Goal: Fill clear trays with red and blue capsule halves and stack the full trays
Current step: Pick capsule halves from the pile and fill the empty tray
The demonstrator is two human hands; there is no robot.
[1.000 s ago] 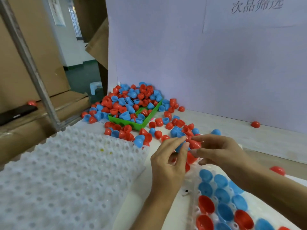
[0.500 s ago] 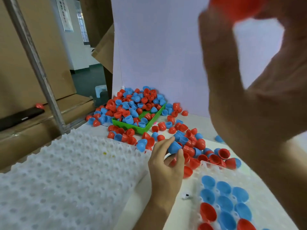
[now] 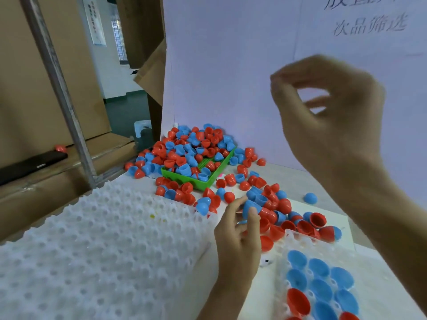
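My left hand (image 3: 238,241) rests low in the middle and pinches a blue capsule half (image 3: 250,207) between thumb and fingers. My right hand (image 3: 330,116) hangs high in the air at the right, blurred, with thumb and forefinger tips touching and nothing visible between them. A clear tray (image 3: 300,241) lies at the bottom right; blue and red halves (image 3: 318,285) sit open side up in its pockets. Loose red and blue halves (image 3: 277,211) lie just beyond the tray and my left hand.
A green tray (image 3: 198,184) heaped with red and blue halves stands at the back by the white backdrop. A broad stack of dimpled white trays (image 3: 92,250) fills the left. A metal post (image 3: 62,93) and cardboard boxes stand at far left. One blue half (image 3: 310,198) lies alone.
My right hand, which held a red half close to the camera, has dropped lower and shows no red half now. My left hand has kept the blue half, almost still.
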